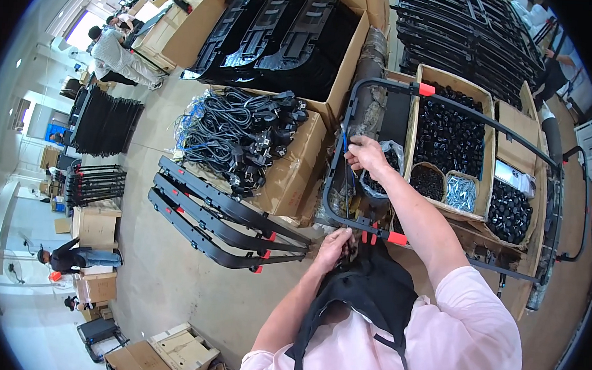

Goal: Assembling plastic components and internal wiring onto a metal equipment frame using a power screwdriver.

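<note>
Left hand [334,245] is pinching the black tubular metal frame's [450,99] near edge; right hand [365,155] is gripping its far-left side, boxes crowding beyond.

One head-worn fisheye view, looking steeply down from close above the person's chest — floor toward nine o'clock, parts boxes toward one o'clock, edges bending at the rim.
</note>
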A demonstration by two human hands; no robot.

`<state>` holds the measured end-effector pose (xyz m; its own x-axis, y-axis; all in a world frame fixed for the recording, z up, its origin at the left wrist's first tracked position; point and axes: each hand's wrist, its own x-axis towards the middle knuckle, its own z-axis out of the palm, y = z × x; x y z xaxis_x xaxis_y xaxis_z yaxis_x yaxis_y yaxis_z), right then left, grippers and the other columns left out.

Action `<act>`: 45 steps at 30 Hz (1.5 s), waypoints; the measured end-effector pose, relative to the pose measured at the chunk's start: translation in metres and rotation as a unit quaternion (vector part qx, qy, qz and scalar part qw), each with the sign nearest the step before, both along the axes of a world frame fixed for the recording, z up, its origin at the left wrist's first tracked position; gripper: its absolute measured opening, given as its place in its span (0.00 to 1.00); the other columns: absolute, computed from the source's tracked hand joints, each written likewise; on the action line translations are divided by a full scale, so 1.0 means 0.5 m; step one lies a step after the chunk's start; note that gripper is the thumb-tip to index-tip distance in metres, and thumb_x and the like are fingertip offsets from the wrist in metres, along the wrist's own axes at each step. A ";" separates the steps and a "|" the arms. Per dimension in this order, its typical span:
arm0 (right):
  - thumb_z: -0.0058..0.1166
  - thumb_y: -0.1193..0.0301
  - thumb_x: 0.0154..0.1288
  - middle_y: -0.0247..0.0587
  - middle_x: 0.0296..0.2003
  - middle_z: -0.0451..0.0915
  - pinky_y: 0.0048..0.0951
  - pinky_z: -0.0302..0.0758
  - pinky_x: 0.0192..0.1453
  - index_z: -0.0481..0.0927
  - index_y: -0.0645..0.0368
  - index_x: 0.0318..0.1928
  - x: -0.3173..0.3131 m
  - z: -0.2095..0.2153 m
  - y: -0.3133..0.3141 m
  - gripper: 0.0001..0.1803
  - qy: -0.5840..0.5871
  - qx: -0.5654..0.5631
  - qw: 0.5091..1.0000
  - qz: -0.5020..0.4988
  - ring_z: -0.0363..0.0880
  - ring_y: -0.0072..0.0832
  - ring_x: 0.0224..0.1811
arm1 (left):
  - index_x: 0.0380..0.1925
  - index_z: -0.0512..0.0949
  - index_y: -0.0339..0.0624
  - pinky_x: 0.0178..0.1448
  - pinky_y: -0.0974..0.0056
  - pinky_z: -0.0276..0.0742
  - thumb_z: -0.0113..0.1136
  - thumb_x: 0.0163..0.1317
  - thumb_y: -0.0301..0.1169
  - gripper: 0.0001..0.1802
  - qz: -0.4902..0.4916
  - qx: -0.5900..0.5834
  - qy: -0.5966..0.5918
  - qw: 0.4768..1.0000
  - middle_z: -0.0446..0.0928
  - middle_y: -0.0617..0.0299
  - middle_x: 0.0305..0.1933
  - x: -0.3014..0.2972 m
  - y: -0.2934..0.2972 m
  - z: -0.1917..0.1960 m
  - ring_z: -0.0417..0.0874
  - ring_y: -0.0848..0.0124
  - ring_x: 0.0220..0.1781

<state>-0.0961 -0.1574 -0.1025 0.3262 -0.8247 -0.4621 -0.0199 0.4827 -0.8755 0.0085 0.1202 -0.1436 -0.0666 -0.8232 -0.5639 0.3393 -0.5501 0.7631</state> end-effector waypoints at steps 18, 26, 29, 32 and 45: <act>0.61 0.60 0.69 0.41 0.24 0.86 0.34 0.81 0.35 0.89 0.64 0.38 -0.040 -0.009 0.098 0.17 0.179 -0.115 0.966 0.150 0.85 0.27 0.24 | 0.43 0.80 0.40 0.41 0.64 0.80 0.54 0.80 0.35 0.11 0.146 0.025 0.034 0.988 0.81 0.61 0.34 -0.054 -0.008 0.029 0.83 0.69 0.32; 0.63 0.63 0.65 0.50 0.36 0.90 0.40 0.84 0.44 0.90 0.60 0.44 -0.179 0.028 -0.031 0.14 0.292 -0.243 0.918 0.111 0.90 0.39 0.36 | 0.41 0.82 0.39 0.38 0.66 0.83 0.59 0.79 0.35 0.11 0.200 0.032 0.003 0.979 0.83 0.61 0.33 -0.077 -0.013 0.061 0.84 0.73 0.29; 0.62 0.64 0.64 0.49 0.38 0.90 0.45 0.84 0.50 0.90 0.58 0.42 -0.229 0.055 -0.038 0.13 0.337 -0.262 0.894 0.141 0.90 0.46 0.43 | 0.40 0.82 0.40 0.38 0.67 0.81 0.59 0.79 0.36 0.12 0.205 0.023 -0.014 0.978 0.84 0.61 0.34 -0.077 -0.008 0.051 0.85 0.72 0.30; 0.63 0.66 0.63 0.50 0.38 0.90 0.46 0.84 0.51 0.90 0.56 0.41 -0.246 0.047 -0.007 0.10 0.342 -0.316 0.851 0.244 0.89 0.49 0.43 | 0.40 0.82 0.40 0.37 0.68 0.79 0.59 0.79 0.36 0.11 0.212 0.019 -0.007 0.977 0.85 0.61 0.34 -0.082 -0.007 0.048 0.85 0.72 0.30; 0.65 0.64 0.64 0.51 0.42 0.88 0.50 0.82 0.54 0.85 0.61 0.43 -0.214 0.015 0.047 0.13 0.345 -0.437 0.766 0.323 0.87 0.50 0.49 | 0.41 0.83 0.41 0.35 0.70 0.76 0.57 0.79 0.37 0.12 0.229 0.029 -0.014 0.973 0.85 0.63 0.35 -0.092 -0.007 0.050 0.86 0.73 0.30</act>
